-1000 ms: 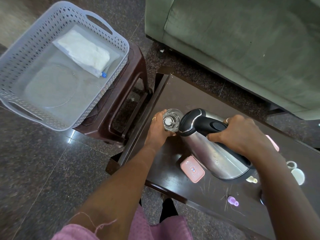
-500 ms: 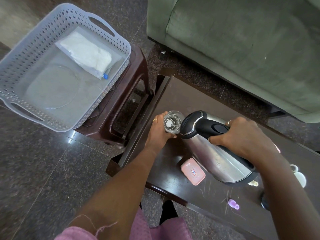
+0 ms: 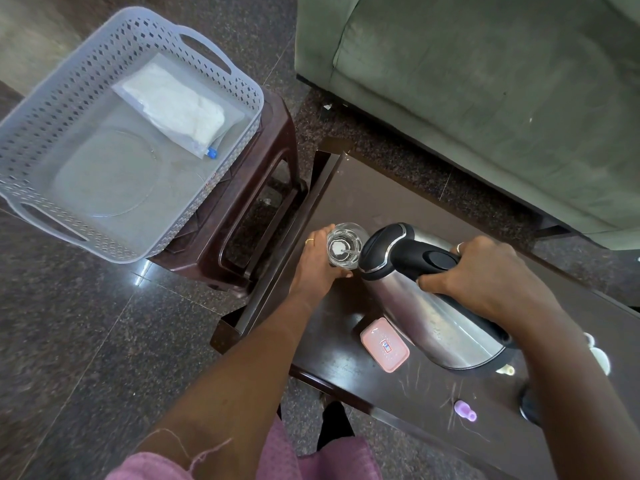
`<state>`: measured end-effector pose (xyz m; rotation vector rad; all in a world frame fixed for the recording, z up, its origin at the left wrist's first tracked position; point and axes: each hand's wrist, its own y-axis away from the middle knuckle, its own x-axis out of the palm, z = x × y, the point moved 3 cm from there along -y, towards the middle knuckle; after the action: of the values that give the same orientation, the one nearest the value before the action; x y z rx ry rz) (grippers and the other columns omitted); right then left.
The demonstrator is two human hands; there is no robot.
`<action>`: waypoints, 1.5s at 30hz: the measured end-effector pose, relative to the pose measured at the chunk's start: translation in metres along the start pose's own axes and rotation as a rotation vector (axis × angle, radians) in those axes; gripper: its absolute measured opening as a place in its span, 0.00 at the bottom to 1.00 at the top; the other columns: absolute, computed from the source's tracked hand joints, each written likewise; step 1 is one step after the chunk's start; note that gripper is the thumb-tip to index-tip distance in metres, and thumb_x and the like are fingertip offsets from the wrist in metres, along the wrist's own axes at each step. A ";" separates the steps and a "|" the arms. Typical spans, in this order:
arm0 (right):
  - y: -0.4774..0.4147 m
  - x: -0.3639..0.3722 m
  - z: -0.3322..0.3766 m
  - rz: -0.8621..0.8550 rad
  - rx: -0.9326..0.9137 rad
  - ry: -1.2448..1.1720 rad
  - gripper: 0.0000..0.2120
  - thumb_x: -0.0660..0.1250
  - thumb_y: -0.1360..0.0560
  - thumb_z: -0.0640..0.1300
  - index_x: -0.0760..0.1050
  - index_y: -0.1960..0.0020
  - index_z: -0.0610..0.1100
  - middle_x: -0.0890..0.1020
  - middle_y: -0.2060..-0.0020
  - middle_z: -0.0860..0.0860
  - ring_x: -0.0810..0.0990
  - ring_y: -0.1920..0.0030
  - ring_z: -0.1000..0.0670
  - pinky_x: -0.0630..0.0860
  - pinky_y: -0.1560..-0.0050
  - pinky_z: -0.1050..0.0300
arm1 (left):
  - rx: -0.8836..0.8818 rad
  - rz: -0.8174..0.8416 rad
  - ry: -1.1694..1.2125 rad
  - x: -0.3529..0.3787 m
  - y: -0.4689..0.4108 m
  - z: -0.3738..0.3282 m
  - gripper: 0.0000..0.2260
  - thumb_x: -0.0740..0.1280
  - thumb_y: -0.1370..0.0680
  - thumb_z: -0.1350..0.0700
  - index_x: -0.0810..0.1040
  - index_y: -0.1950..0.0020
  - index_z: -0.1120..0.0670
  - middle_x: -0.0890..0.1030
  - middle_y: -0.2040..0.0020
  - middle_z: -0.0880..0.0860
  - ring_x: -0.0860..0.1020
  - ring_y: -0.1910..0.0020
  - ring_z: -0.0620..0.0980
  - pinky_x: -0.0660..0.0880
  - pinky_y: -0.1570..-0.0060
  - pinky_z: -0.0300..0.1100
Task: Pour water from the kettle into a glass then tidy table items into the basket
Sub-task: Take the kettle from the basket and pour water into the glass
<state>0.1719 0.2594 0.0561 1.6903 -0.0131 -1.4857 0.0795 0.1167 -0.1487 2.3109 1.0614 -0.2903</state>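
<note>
A steel kettle (image 3: 426,317) with a black lid and handle is tilted to the left over a clear glass (image 3: 344,245). A thin stream of water runs from its spout into the glass. My right hand (image 3: 481,275) grips the kettle's black handle. My left hand (image 3: 317,268) is wrapped around the glass, which stands near the left end of the dark wooden table (image 3: 374,202). A grey perforated basket (image 3: 45,109) rests on a brown stool at the upper left; it holds a clear bag of white powder (image 3: 176,109).
On the table lie a pink lidded box (image 3: 384,344), a small purple bottle (image 3: 465,410), a small cream piece (image 3: 505,369) and white items (image 3: 597,351) by my right arm. A green sofa (image 3: 485,81) stands behind. The brown stool (image 3: 263,209) sits left of the table.
The kettle has tipped a little further toward the glass and water now runs into it. Both hands keep their holds.
</note>
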 end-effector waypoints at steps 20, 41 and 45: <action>0.001 -0.003 0.006 -0.006 0.025 0.021 0.19 0.71 0.42 0.56 0.76 0.57 0.45 0.73 0.66 0.46 0.76 0.60 0.41 0.70 0.62 0.56 | 0.011 0.005 0.013 0.000 0.000 0.002 0.41 0.81 0.43 0.60 0.66 0.33 0.55 0.72 0.38 0.54 0.71 0.37 0.52 0.65 0.42 0.36; 0.000 -0.003 0.006 0.032 0.014 0.009 0.16 0.72 0.41 0.56 0.73 0.63 0.46 0.71 0.67 0.47 0.76 0.62 0.41 0.69 0.64 0.56 | 0.005 0.011 0.010 0.001 0.000 0.005 0.42 0.80 0.42 0.60 0.65 0.32 0.55 0.72 0.37 0.54 0.70 0.37 0.52 0.66 0.41 0.38; 0.000 -0.003 0.006 0.022 0.011 0.007 0.16 0.72 0.41 0.55 0.73 0.62 0.46 0.71 0.68 0.47 0.76 0.63 0.42 0.70 0.64 0.56 | 0.000 0.010 0.019 0.001 0.000 0.004 0.42 0.81 0.42 0.60 0.65 0.32 0.55 0.72 0.37 0.54 0.70 0.37 0.52 0.67 0.40 0.41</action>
<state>0.1661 0.2574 0.0595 1.6993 -0.0360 -1.4655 0.0803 0.1150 -0.1527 2.3226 1.0592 -0.2644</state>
